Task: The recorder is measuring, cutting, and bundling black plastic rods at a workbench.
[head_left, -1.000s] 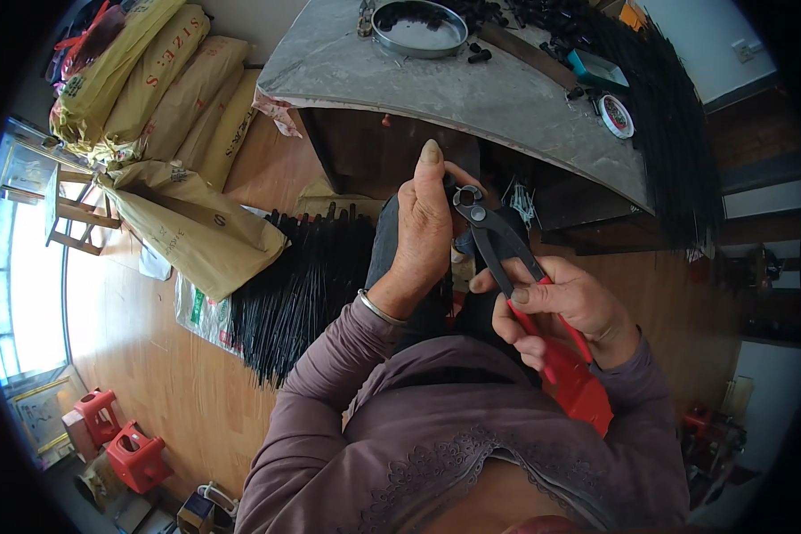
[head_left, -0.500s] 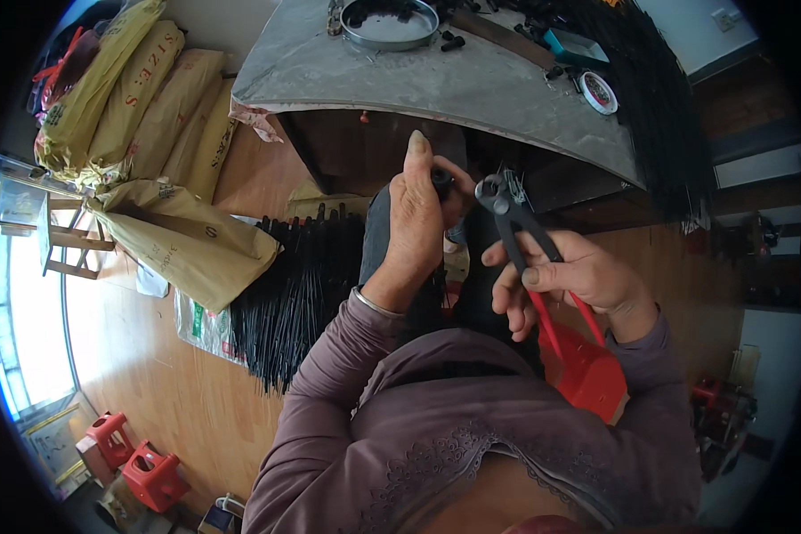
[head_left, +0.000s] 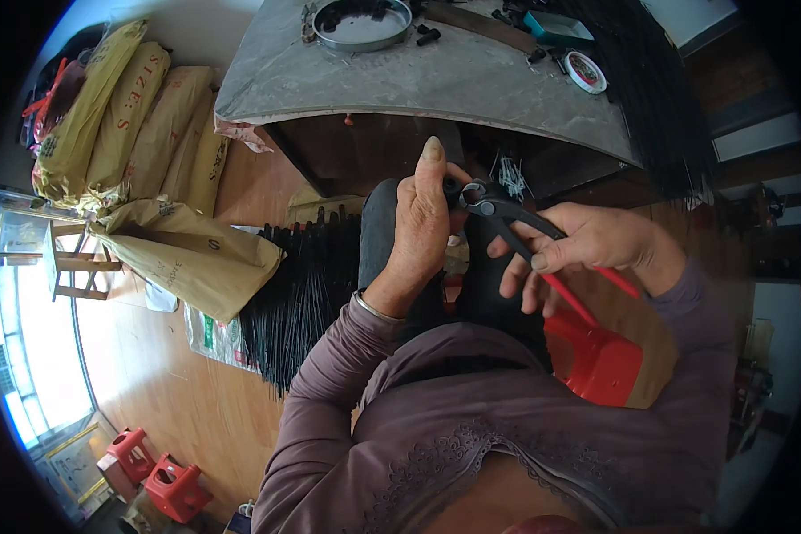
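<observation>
My left hand is raised over my lap with its thumb pointing up. Its fingers are wrapped round a black tubular piece, most of which the hand hides. In my right hand is a pair of end-cutting pincers with dark jaws and red handles. The jaws are parted and lie right beside the tubular piece's end; whether they touch it I cannot tell. My right thumb and fingers rest around the dark upper handles.
Ahead stands a grey table with a round metal tray, a teal box and a white round dish. Bundled black rods lie left of my legs beside large sacks. Red stools stand lower left.
The pincers have moved left and tilted, bringing their jaws up to the black tubular piece. My left hand has shifted slightly to the right.
</observation>
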Action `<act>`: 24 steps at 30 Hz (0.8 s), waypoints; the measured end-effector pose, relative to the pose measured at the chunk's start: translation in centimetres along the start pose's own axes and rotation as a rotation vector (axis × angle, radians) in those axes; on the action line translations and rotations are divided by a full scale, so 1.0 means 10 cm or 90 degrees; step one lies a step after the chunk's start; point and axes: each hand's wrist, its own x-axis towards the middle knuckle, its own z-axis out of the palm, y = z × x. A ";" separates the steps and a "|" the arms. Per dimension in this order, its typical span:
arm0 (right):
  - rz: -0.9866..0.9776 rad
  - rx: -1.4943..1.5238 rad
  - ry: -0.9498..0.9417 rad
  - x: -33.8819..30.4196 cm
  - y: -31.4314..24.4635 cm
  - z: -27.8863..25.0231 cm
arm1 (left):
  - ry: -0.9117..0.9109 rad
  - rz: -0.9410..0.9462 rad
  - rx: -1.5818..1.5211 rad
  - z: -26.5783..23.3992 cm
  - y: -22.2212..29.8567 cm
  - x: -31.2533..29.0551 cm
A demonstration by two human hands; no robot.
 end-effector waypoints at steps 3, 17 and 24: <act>0.065 -0.070 0.011 -0.06 -0.17 -0.02 | 0.002 0.012 0.011 0.02 -0.02 0.00; 0.046 -0.139 0.077 -0.09 -0.20 0.06 | 0.006 0.010 0.009 0.03 -0.02 0.00; 0.112 -0.207 0.077 -0.15 -0.37 0.05 | -0.008 0.008 0.020 0.06 -0.01 -0.02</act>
